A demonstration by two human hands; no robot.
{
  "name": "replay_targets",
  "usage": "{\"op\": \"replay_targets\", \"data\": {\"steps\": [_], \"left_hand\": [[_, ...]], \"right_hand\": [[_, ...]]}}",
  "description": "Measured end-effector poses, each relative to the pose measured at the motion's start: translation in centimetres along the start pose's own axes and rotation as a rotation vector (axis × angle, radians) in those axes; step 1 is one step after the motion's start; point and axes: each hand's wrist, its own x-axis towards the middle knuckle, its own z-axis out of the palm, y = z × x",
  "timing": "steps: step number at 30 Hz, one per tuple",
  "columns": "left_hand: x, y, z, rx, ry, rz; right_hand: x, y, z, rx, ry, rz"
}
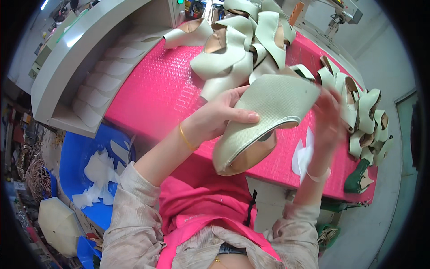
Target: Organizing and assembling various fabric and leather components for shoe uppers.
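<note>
The left hand [219, 111] pinches a pale green shoe upper [275, 101], grainy outside, curving to a tan-lined opening, above the near part of the glossy, dimpled pink bench [150, 87]. The right hand [329, 112] is blurred at its right tip; I cannot tell whether it grips. Smooth, looping pale uppers [226, 62] heap up far off.

Finely textured, leather-like shoe upper [275, 99]

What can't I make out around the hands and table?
All in the head view:
Left hand: most fingers hidden behind the pale green shoe upper.
Right hand: blurred; whether it touches that upper is unclear.
Pile of uppers: lower ones covered by others; back cut off by top edge.
</note>
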Motion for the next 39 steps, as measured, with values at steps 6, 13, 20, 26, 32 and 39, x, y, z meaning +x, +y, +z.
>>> {"op": "replay_targets", "data": {"steps": [6,13,20,26,32,39], "left_hand": [[-3.9,-1.6,0.0,-0.048,0.097,0.029],[-10.8,-2.5,-3.6,0.278,0.275,-0.078],[-8.9,-1.1,-3.5,0.541,-0.171,-0.316],[-8.3,0.0,1.6,1.456,-0.150,-0.017],[-9.7,0.9,0.2,0.834,-0.095,-0.052],[-12.6,-0.2,-2.3,0.388,0.495,-0.055]], "right_hand": [[-1.0,3.2,3.5,0.311,0.204,0.250],[-4.5,1.5,5.6,-0.015,0.497,0.401],[-3.6,1.0,9.1,-0.235,0.270,0.488],[-4.3,-1.6,10.4,-0.332,0.159,0.641],[-5.7,4.4,11.6,0.358,0.161,0.477],[-6.3,5.4,10.3,0.183,0.393,0.678]]}}
